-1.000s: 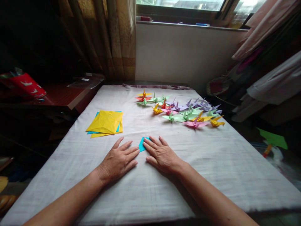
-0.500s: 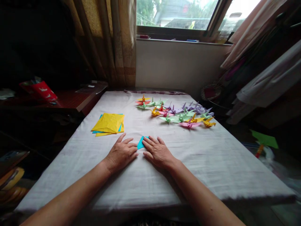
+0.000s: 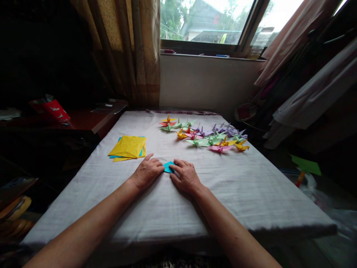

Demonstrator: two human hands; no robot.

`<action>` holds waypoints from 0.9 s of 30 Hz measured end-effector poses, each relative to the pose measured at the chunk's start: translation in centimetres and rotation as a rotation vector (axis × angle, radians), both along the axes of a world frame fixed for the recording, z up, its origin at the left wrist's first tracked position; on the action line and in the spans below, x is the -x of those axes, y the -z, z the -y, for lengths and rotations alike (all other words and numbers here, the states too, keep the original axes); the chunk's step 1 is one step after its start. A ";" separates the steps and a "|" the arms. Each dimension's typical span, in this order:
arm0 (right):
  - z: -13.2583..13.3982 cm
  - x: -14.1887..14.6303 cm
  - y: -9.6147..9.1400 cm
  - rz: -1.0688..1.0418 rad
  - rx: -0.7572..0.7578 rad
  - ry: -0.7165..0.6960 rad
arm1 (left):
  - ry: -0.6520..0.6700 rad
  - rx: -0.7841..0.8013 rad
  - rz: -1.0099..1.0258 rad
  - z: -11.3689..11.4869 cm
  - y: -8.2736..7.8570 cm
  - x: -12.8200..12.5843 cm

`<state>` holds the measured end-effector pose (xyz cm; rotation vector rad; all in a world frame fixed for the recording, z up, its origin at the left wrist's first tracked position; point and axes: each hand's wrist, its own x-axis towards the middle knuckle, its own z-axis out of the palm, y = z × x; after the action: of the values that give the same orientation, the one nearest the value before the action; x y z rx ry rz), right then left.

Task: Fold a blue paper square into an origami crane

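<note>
A small folded piece of blue origami paper [image 3: 168, 167] lies on the white tablecloth between my hands. My left hand [image 3: 148, 170] has its fingers drawn together at the paper's left edge, with the thumb side hidden underneath. From the right, my right hand [image 3: 185, 175] grips the paper's other side, fingers bent over it and partly covering it. To the left of my left hand rests a stack of yellow and blue paper sheets [image 3: 128, 146], a creased yellow one on top.
Several folded paper cranes [image 3: 212, 140] in orange, green, pink and purple stand at the table's back right. A red patterned cup [image 3: 56, 111] is on the dark side desk at left. Clothes [image 3: 312, 85] hang at right, beyond the cloth-covered table [image 3: 251, 193].
Both hands have gone from lying flatter with fingers spread to fingers curled in at the blue paper, which has shifted slightly and shows a different outline. The camera view has tilted a little.
</note>
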<state>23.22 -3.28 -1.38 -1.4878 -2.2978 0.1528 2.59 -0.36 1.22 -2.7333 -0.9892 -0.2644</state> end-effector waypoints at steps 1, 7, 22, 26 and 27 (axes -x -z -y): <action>0.1 0.0 0.0 -0.015 -0.008 0.010 | 0.002 0.000 -0.003 -0.3 0.0 -0.1; 0.6 -0.1 0.4 -0.126 0.010 0.089 | -0.059 0.034 0.035 -1.7 0.2 -1.2; 0.0 -1.1 2.0 -0.277 -0.025 0.021 | -0.167 0.103 0.156 1.9 1.5 -1.1; 0.1 -1.2 2.0 -0.287 -0.013 0.013 | -0.178 0.067 0.188 2.2 1.4 -1.7; 0.1 -1.2 2.0 -0.288 -0.008 0.009 | -0.176 0.065 0.188 2.1 1.4 -1.9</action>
<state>24.38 -3.39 -3.40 -1.3722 -2.0597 0.3323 4.44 -2.49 -0.19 -2.6941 -1.3017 -0.4731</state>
